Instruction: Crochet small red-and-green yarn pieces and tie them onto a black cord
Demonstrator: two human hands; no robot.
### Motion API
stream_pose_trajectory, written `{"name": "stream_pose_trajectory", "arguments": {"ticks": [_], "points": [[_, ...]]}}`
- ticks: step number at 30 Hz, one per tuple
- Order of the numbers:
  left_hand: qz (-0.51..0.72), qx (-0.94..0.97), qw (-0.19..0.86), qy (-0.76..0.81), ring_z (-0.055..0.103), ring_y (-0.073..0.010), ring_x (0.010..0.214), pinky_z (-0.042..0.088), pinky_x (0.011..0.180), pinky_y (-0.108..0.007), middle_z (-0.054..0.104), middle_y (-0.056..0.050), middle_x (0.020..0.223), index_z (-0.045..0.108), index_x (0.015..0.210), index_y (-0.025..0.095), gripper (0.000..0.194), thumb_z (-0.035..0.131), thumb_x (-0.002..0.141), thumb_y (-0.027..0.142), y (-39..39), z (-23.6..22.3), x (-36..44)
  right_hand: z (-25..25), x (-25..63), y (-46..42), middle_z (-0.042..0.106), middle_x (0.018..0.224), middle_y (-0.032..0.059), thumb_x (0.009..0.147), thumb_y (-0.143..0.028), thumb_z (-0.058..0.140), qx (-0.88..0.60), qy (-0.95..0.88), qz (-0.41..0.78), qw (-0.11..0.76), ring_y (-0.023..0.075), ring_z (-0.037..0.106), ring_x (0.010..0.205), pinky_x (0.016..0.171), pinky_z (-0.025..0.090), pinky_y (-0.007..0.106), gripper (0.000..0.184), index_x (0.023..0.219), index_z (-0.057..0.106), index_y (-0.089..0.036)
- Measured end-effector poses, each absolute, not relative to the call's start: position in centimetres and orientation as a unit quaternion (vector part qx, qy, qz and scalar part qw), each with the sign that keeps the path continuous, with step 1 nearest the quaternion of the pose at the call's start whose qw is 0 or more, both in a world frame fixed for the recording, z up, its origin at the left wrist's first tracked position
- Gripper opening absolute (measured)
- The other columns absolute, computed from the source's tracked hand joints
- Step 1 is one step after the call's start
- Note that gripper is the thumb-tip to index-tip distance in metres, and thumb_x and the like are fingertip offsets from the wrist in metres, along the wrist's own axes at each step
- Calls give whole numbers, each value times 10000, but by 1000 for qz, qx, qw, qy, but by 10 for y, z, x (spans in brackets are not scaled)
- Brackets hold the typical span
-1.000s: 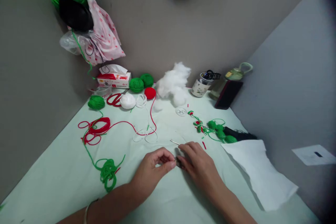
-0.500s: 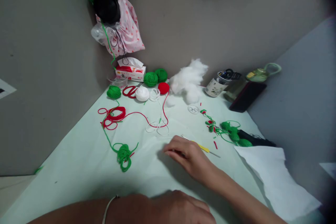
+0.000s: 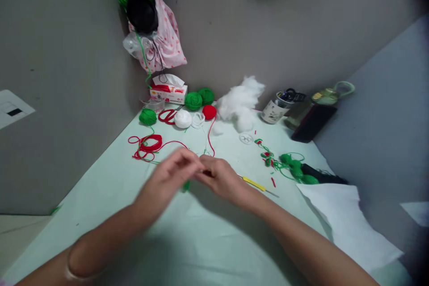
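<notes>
My left hand (image 3: 172,174) and my right hand (image 3: 219,178) meet above the middle of the table, fingertips touching. The left hand is closed, a little blurred, with a piece of green yarn (image 3: 186,186) showing just under it. Closed in a pinch, the right hand hides whatever lies between its fingers. A green strand runs from the green yarn ball (image 3: 148,117) toward my left hand. To the right of my right hand lies a yellow-handled crochet hook (image 3: 254,183).
Behind the hands are looped red yarn (image 3: 151,144), a white yarn ball (image 3: 182,119), red scissors (image 3: 166,116), a red yarn ball (image 3: 209,112) and white stuffing (image 3: 241,103). Crocheted green pieces (image 3: 296,170) and a white cloth (image 3: 348,223) lie right. A phone (image 3: 313,123) leans against a bottle.
My left hand has risen from the near edge to meet my right hand, which moved slightly left and up. The green yarn bundle has left its spot on the table at the left.
</notes>
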State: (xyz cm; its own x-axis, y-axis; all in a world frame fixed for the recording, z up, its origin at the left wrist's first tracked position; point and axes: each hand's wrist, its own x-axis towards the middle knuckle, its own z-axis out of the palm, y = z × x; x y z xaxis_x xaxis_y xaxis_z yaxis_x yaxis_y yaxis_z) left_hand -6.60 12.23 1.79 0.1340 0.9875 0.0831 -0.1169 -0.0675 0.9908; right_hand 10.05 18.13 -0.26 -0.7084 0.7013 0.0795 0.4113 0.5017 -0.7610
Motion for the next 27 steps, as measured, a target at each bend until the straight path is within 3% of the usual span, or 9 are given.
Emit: {"name": "stream_pose_trajectory", "arguments": {"ticks": [4,13,19,27], "points": [[523,531,460,482,591,-207,1095,415,979,-338,669,-25,1034,533,907,233,151,539,962,373,147,0,-91,10,126,178,692,825,21,898,-324,653,-374,-723,539,216,115,530,678,645,390,250,186,866,752,-170],[453,541,536,463,608,-203,910,439,848,-347,687,-46,1054,493,898,223,214,489,968,425,148,-13,-38,12,154,155,673,732,3,862,-442,689,-410,-517,692,293,52,401,513,501,258,217,282,850,699,-161],[518,491,505,486,598,-172,848,440,833,-296,624,-4,836,511,854,212,173,510,957,351,140,-19,-8,4,159,143,674,706,1,876,-427,672,-411,-435,730,331,34,374,468,486,218,212,277,854,685,-151],[456,466,604,458,468,-105,480,382,500,-194,508,83,557,436,904,240,222,485,965,448,140,-30,7,-1,158,143,662,693,-1,861,-427,683,-381,-386,765,348,30,362,451,485,212,220,284,884,702,-145]]}}
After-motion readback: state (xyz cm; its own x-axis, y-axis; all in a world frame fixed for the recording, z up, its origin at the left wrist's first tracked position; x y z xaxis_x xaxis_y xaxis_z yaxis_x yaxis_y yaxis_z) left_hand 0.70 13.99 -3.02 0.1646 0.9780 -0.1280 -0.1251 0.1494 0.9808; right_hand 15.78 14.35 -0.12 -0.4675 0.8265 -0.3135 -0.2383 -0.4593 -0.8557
